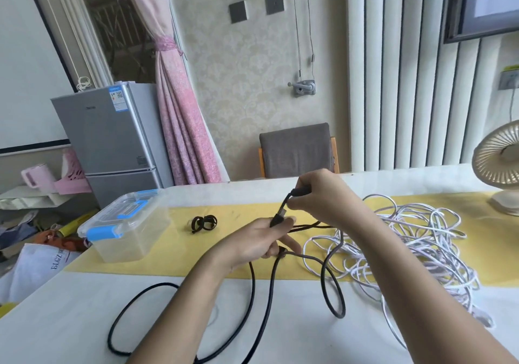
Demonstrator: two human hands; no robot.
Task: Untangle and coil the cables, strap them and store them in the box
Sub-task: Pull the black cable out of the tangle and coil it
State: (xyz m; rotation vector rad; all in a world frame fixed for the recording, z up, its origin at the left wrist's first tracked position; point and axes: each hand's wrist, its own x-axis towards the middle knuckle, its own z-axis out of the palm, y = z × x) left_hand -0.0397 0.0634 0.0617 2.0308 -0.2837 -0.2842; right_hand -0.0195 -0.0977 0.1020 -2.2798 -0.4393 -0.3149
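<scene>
A black cable (254, 288) loops loosely over the white table in front of me. My left hand (259, 240) grips it near a plug end, above the yellow runner. Just above and to the right, my right hand (317, 195) pinches the same cable at another dark plug. A large tangled pile of white cable (415, 240) lies on the right, behind my right forearm. Black straps (204, 222) lie curled on the runner left of my hands. The clear plastic box (126, 229) with a blue-latched lid stands closed at the left.
A beige desk fan (500, 164) stands at the far right edge of the table. A grey chair (297, 150) sits behind the table. Bags and clutter lie on the floor to the left, beside a small grey fridge (112, 139).
</scene>
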